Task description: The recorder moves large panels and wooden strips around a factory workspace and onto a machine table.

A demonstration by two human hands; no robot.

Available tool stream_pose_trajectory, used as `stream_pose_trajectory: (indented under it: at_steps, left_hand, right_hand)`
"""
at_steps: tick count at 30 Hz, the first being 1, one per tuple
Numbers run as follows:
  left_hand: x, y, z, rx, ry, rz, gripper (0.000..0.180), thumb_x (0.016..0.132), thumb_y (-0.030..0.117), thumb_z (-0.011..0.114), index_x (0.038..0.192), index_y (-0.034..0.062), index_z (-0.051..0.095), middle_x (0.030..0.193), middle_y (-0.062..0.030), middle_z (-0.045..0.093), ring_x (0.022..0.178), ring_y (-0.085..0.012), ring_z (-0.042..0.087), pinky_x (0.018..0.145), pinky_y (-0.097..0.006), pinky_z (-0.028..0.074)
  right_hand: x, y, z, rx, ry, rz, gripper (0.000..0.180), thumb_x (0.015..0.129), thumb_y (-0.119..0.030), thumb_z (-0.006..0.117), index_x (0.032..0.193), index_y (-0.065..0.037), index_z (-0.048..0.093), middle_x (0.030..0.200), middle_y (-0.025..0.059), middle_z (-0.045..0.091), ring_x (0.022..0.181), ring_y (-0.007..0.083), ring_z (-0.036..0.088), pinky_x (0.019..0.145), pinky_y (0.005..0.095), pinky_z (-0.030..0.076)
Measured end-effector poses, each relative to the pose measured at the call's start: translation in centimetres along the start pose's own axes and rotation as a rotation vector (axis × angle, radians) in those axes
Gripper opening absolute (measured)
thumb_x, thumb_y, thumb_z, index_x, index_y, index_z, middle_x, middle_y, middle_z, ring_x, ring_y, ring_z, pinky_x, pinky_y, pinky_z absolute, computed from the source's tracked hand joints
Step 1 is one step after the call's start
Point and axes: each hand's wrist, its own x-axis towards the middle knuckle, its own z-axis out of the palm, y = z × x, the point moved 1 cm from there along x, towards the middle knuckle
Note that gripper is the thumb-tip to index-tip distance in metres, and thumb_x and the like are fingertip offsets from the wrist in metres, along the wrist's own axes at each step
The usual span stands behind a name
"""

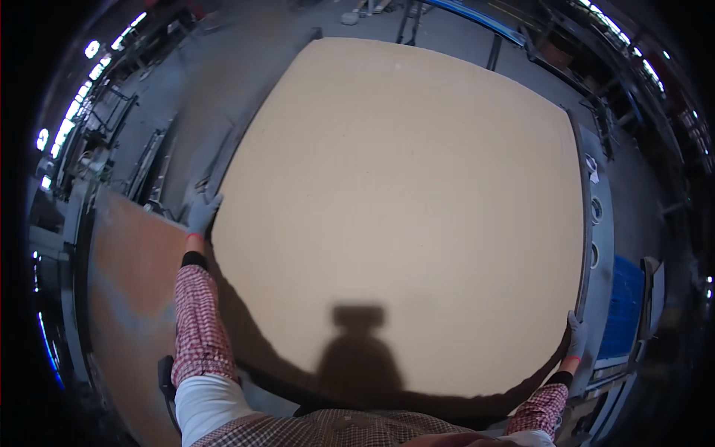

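Note:
A large, flat beige panel fills the middle of the view, its surface looking like cardboard or fibreboard. Dark strips run along its left and right sides. My left hand, in a grey glove, grips the left side strip, thumb toward the panel's face. On the near right side, my right hand, also gloved in grey, holds the opposite strip. The undersides of both grips are hidden. Both arms are spread wide, in red-and-white checked sleeves. A dark shadow of a head and shoulders falls on the panel's near part.
At the left stands a reddish-brown board with a grey patch. Rolls of tape lie on a grey ledge right of the panel, above a blue sheet. Metal frames stand at the far left, and a blue bar crosses the back.

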Motion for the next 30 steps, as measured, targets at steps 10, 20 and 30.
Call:
stream_pose_trajectory:
  at_steps: [10, 20, 30]
  left_hand:
    - [-24.9, -23.0, -2.6, -0.069, 0.320, -0.286, 0.053, 0.095, 0.041, 0.040, 0.115, -0.0067, 0.055, 0.107, -0.0205, 0.062, 0.078, -0.0317, 0.060, 0.073, -0.041, 0.049]
    - [-35.7, -20.9, -0.7, -0.089, 0.525, -0.197, 0.046, 0.096, 0.025, 0.038, 0.130, -0.0040, 0.046, 0.127, -0.0171, 0.051, 0.106, -0.0241, 0.054, 0.092, -0.035, 0.045]
    - [-33.6, -27.7, -5.6, 0.323, 0.381, 0.219, 0.038, 0.093, 0.020, 0.041, 0.123, -0.0032, 0.047, 0.123, -0.0126, 0.052, 0.109, -0.0236, 0.050, 0.094, -0.037, 0.039]
  right_hand:
    - [-17.2, 23.0, -17.6, 0.645, 0.187, 0.220, 0.045, 0.095, -0.034, 0.048, 0.122, 0.002, 0.054, 0.119, 0.0093, 0.058, 0.091, 0.0200, 0.059, 0.078, 0.0315, 0.051]
    - [-25.6, 11.5, -4.6, 0.149, 0.728, -0.015, 0.040, 0.093, -0.029, 0.053, 0.101, 0.009, 0.062, 0.097, 0.0156, 0.065, 0.087, 0.0203, 0.058, 0.079, 0.0339, 0.046]
    - [-25.6, 14.0, -10.3, 1.147, 0.525, -0.087, 0.037, 0.094, -0.040, 0.048, 0.092, -0.005, 0.063, 0.084, 0.0059, 0.063, 0.076, 0.0148, 0.061, 0.072, 0.0261, 0.048]
